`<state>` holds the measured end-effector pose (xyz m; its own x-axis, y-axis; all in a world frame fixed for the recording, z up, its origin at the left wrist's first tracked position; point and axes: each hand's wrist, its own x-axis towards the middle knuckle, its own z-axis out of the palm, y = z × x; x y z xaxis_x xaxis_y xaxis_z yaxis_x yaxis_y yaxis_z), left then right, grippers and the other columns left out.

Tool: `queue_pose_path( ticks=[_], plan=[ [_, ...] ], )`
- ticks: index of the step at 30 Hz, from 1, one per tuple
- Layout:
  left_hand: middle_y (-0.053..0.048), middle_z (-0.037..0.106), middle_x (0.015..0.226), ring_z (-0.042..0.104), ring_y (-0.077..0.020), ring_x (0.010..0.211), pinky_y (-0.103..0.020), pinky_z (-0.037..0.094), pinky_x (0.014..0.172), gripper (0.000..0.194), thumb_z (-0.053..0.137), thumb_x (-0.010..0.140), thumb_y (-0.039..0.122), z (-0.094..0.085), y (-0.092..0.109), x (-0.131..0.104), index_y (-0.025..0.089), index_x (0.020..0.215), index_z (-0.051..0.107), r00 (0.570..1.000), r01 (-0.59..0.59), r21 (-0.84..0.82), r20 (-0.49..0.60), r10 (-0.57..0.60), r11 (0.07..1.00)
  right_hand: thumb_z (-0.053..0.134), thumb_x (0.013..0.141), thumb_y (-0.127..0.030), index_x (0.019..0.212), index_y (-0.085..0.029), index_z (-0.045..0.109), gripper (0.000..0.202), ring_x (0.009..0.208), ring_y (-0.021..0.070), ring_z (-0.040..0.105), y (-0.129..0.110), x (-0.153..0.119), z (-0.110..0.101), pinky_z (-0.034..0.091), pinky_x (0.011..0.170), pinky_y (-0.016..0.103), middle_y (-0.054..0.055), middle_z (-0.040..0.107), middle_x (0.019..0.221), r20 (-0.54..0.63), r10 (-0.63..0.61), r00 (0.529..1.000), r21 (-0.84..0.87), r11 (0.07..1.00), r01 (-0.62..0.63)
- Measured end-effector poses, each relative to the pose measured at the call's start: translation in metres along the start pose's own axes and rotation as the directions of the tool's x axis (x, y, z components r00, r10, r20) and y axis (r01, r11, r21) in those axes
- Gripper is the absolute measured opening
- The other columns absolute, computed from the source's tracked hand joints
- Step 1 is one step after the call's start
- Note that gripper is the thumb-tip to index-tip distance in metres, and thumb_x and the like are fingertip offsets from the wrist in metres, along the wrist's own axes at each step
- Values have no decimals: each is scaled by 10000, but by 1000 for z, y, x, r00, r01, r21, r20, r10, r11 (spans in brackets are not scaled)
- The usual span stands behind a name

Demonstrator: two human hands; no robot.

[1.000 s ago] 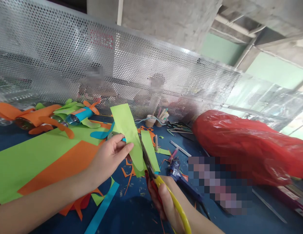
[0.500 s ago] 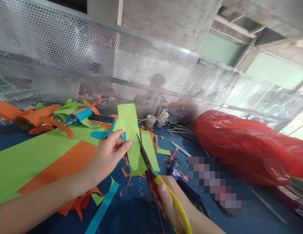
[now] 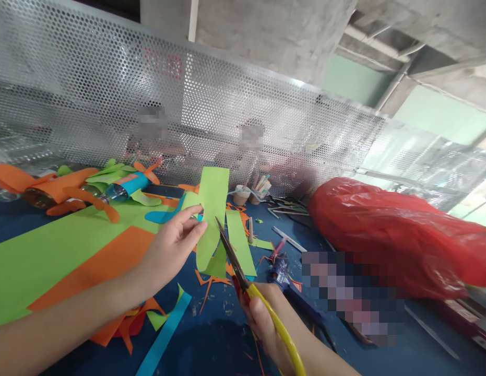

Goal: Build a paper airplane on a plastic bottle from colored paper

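Observation:
A light-green paper strip (image 3: 215, 193) with a rounded lower end is pinched at its left edge between the thumb and fingers of my left hand (image 3: 184, 230). My right hand (image 3: 266, 318) grips yellow-handled scissors (image 3: 237, 266). Their blades point up and left, nearly together, with the tips at the strip's right edge. Under and beside it lies another green paper piece (image 3: 239, 243). Orange paper scraps (image 3: 205, 282) are scattered below on the blue table (image 3: 211, 339).
Bottles wrapped in orange (image 3: 66, 185) and blue paper (image 3: 129, 185) lie at left, beside large green (image 3: 43, 250) and orange sheets (image 3: 105, 266). A glue gun (image 3: 297, 297), cups of markers (image 3: 258, 190) and a red plastic bag (image 3: 383, 235) are at right. Two people are behind a perforated metal screen (image 3: 109, 89).
The green strip has turned in my left hand: its top swung right and its rounded lower end swung left. The scissors have barely moved.

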<state>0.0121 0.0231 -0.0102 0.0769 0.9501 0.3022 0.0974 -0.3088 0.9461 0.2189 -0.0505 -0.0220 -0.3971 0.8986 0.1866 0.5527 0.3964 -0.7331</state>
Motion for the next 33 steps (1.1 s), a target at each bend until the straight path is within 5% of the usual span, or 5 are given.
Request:
queue_pose_path(
  ticks=[18,24,33],
  plan=[
    [18,638,758,604,-185,764,-288,449,637,509,575,859,515,-2,3,3,192,1246,509,999,-22,1,-25,22,1000,186,892,-736,644,-201,368,617,512,97,281,3,1,-1,237,458,242,-37,352,579,33,-99,995,-38,994,100],
    [14,633,793,605,-190,730,-305,461,641,526,562,869,477,1,4,1,177,1283,438,999,-32,9,28,32,999,115,919,-697,743,-174,536,694,572,139,475,0,-3,-3,354,521,258,41,558,657,115,-115,987,-25,993,118],
    [-11,676,847,610,-198,660,-308,439,566,509,539,892,489,4,4,-7,243,1323,425,991,-92,87,103,83,992,142,890,-736,773,-174,517,686,571,133,435,-5,0,-7,361,522,258,37,537,684,129,-145,981,-19,989,149]
  ],
)
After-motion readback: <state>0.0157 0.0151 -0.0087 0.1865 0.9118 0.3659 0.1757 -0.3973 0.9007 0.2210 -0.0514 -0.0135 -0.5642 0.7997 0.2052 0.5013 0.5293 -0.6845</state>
